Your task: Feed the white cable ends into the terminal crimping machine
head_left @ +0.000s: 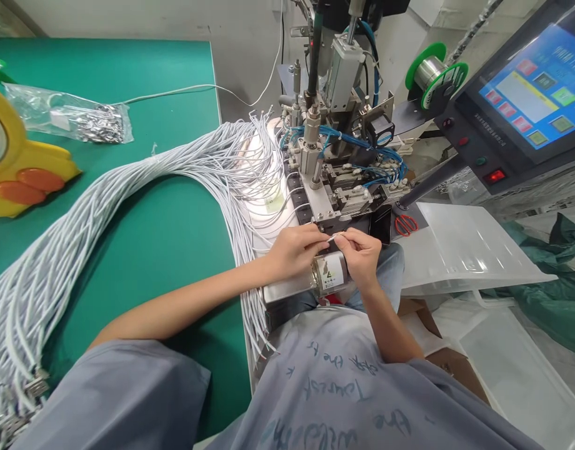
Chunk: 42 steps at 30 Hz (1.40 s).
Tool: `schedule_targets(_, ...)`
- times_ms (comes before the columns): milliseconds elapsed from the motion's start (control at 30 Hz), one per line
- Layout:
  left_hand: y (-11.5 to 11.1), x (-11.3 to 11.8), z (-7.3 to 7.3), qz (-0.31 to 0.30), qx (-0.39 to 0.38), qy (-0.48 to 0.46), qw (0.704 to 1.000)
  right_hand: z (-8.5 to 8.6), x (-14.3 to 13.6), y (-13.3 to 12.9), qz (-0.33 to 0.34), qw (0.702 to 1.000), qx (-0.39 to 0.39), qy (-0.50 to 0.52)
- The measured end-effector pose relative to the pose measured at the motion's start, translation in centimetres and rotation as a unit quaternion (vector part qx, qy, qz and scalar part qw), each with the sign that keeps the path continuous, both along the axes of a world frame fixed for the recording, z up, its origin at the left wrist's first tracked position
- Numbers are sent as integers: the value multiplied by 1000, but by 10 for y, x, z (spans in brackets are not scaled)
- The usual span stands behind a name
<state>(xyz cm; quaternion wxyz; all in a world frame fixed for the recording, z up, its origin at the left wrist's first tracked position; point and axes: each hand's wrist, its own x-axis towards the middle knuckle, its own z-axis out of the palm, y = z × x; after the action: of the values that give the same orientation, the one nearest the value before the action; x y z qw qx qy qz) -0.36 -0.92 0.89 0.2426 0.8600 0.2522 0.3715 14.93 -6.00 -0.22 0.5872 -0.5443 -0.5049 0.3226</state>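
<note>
Both hands meet in front of the soldering machine [315, 150], low and near my lap. My left hand [297, 250] is closed, its thumb and fingertips pinching a thin white cable [332, 238]. Close against it, my right hand [361, 253] pinches the same cable near its end; the tip is too small to make out. Just below the hands sits a motor-like cylinder with a white label [332, 272]. A large bundle of white cables [170, 153] runs over the table to the machine's left side, with loose ends fanned out there.
On the green table [175, 250] lie a plastic bag of metal parts [100, 123] and a yellow duck-shaped object [25, 156]. A solder wire spool [430, 74] and a touch screen [540, 87] stand right of the machine. Red-handled scissors [406, 225] lie beside a translucent plastic sheet [475, 250].
</note>
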Motion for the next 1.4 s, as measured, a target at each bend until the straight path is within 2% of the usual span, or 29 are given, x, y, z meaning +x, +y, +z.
schedule_targets(133, -1, 2, 2, -47, -158, -45, 985, -4, -4, 0, -5, 999, -3, 35)
schedule_targets(200, 1, 1, 3, -74, -178, -32, 981, -3, 2, 1, 38, 998, -11, 49)
schedule_targets(267, 6, -1, 3, -79, -102, 10, 992, 2, 10, 4, 99, 993, -34, 47)
schedule_targets(333, 13, -4, 3, -64, 48, 76, 994, 6, 18, 7, 135, 989, -65, 16)
schedule_targets(400, 20, -6, 2, -46, 182, 148, 971, 8, 22, 10, 134, 987, -89, -26)
schedule_targets(433, 23, -7, 1, -39, 223, 174, 958, 7, 22, 11, 127, 986, -95, -43)
schedule_targets(500, 24, -7, -2, -31, 247, 199, 948, 3, 20, 11, 108, 988, -97, -57)
schedule_targets(567, 22, -5, -6, -22, 215, 177, 960, -2, 14, 10, 78, 992, -89, -40)
schedule_targets(667, 13, 0, -12, -12, 101, 99, 990, -11, 4, 5, 20, 997, -72, 26)
schedule_targets(733, 7, 3, -15, -23, 27, 62, 997, -15, 0, 2, -5, 996, -68, 59)
schedule_targets(800, 3, 4, -16, -42, -9, 66, 997, -17, 0, 1, -13, 995, -77, 63)
schedule_targets(900, 1, 3, -16, -35, 23, 162, 986, -23, 10, 4, 0, 994, -108, 21)
schedule_targets(1067, 5, 0, -18, -10, 106, 351, 930, -44, 34, 16, 37, 988, -150, 10)
schedule_targets(1200, 8, 1, -22, -39, 113, 387, 915, -55, 37, 22, 70, 980, -183, 38)
schedule_targets(1400, 8, 0, -20, -43, 115, 394, 911, -52, 32, 24, 101, 976, -186, 56)
